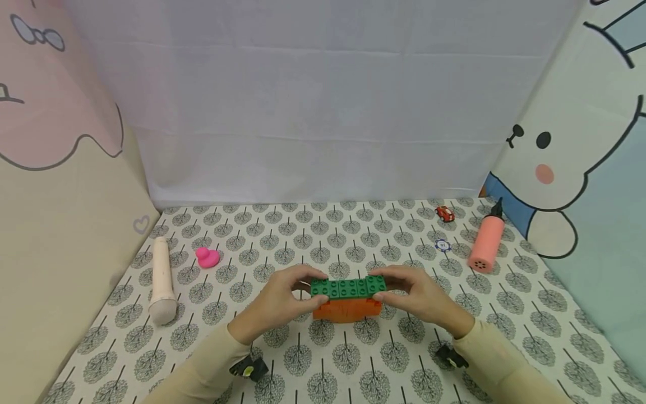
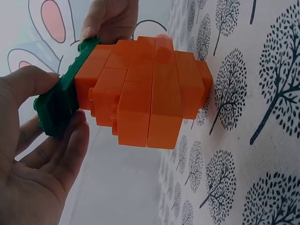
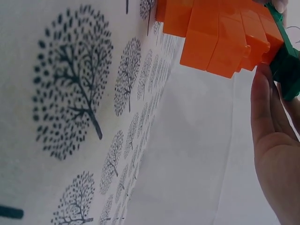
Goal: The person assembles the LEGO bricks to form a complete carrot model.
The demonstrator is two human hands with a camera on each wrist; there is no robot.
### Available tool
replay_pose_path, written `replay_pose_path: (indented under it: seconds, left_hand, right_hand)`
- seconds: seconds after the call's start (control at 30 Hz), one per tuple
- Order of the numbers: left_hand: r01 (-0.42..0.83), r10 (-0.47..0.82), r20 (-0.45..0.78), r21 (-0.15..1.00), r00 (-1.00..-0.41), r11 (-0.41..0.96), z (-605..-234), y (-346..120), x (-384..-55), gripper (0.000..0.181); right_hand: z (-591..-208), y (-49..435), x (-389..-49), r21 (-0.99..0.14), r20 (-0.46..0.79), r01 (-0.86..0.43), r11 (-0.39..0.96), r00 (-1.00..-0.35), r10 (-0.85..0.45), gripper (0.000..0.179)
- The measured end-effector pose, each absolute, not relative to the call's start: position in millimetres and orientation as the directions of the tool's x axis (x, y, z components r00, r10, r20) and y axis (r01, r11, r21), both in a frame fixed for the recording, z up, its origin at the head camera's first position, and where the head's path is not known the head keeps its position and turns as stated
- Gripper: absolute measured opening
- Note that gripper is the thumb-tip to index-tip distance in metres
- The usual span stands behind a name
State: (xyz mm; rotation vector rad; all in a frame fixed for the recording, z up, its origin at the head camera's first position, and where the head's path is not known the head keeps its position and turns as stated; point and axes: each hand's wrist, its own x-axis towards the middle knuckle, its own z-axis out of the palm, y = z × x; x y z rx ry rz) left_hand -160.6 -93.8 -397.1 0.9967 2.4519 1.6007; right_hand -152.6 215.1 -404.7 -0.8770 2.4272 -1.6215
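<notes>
A toy brick model stands in front of me, with stepped orange bricks [image 1: 347, 311] below and a row of green studded bricks [image 1: 348, 288] along the top. My left hand [image 1: 286, 296] pinches the left end of the green row between thumb and fingers. At the opposite end, my right hand [image 1: 416, 293] grips the green row the same way. In the left wrist view the orange body [image 2: 145, 89] widens in steps around its middle and narrows down at the cloth. The green layer [image 2: 61, 101] overhangs the orange bricks at its ends.
A tree-patterned cloth [image 1: 323, 367] covers the table. To the left lie a pale microphone-shaped object [image 1: 162, 280] and a pink toy duck [image 1: 207, 257]. On the right are a pink cylinder with a black tip [image 1: 487, 242], a red toy car [image 1: 444, 214] and a round chip [image 1: 443, 245].
</notes>
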Motion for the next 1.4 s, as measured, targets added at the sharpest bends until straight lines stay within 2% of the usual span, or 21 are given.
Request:
replay_pose_path:
  seconds: [0.2, 0.3, 0.47, 0.67, 0.87, 1.1, 1.23, 1.33, 1.4]
  left_hand:
    - [0.504, 0.544, 0.287, 0.808, -0.789, 0.304, -400.7, -101.5, -162.3, 0.046]
    - [0.501, 0.548, 0.268, 0.798, -0.793, 0.335, -404.1, -106.8, -163.3, 0.049]
    - [0.481, 0.583, 0.185, 0.776, -0.791, 0.407, -412.1, -113.3, -163.7, 0.053]
    - [0.451, 0.592, 0.101, 0.752, -0.799, 0.481, -421.5, -111.6, -163.9, 0.043]
    - [0.409, 0.571, 0.049, 0.748, -0.819, 0.522, -424.1, -110.2, -163.9, 0.037]
    - [0.411, 0.575, 0.04, 0.74, -0.817, 0.532, -421.5, -112.0, -167.0, 0.031]
    - [0.407, 0.57, 0.044, 0.746, -0.82, 0.528, -419.4, -113.8, -169.4, 0.038]
    - [0.371, 0.563, 0.022, 0.773, -0.826, 0.514, -418.9, -114.4, -169.9, 0.047]
    - [0.341, 0.558, -0.002, 0.791, -0.83, 0.508, -419.3, -114.1, -170.1, 0.049]
  right_hand:
    - [-406.3, 218.5, -151.9, -0.813, 0.264, -0.472, 0.342, -0.821, -0.506, 0.064]
    - [-408.5, 221.8, -151.0, -0.775, 0.266, -0.494, 0.394, -0.82, -0.506, 0.066]
    - [-414.9, 224.5, -149.9, -0.726, 0.25, -0.524, 0.445, -0.804, -0.539, 0.052]
    - [-422.0, 220.1, -150.6, -0.72, 0.197, -0.516, 0.465, -0.793, -0.576, 0.031]
    - [-423.8, 216.5, -150.8, -0.759, 0.123, -0.447, 0.474, -0.813, -0.569, 0.026]
    - [-421.9, 216.2, -151.9, -0.74, 0.109, -0.448, 0.501, -0.816, -0.568, 0.023]
    - [-419.8, 216.9, -152.1, -0.713, 0.109, -0.462, 0.527, -0.816, -0.568, 0.035]
    - [-417.0, 218.2, -151.4, -0.742, 0.058, -0.405, 0.534, -0.833, -0.55, 0.048]
    - [-415.2, 218.5, -151.1, -0.767, 0.008, -0.343, 0.543, -0.85, -0.526, 0.052]
